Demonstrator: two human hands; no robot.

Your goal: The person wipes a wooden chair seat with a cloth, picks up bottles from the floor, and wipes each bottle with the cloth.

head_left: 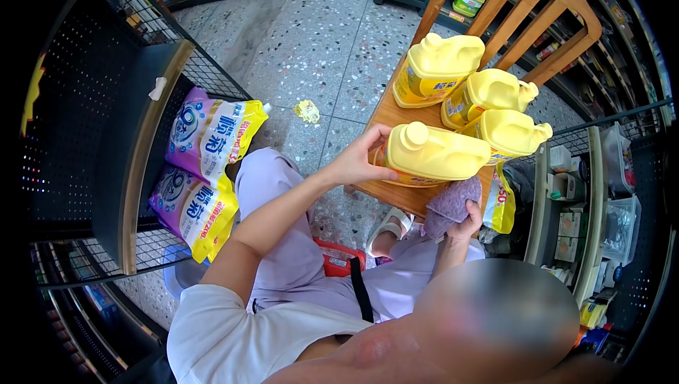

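My left hand [362, 156] grips the near end of a yellow detergent jug [435, 154], fingers and thumb on either side just below its cap. The jug is at the front edge of a wooden chair seat [387, 121]. In my right hand [463, 225] is a bunched purple-grey cloth [453, 206], close against the jug's lower side. Three more yellow jugs share the seat: one upright at the back [438, 69], one in the middle [488, 97], and one at the right [508, 133].
Two purple-and-yellow detergent bags [212, 136] lean by the dark shelf [134, 165] on the left. A crumpled yellow scrap [307, 111] lies on the speckled floor [304, 44]. Stocked shelving [590, 207] stands at the right, and a red object [336, 257] sits between the legs.
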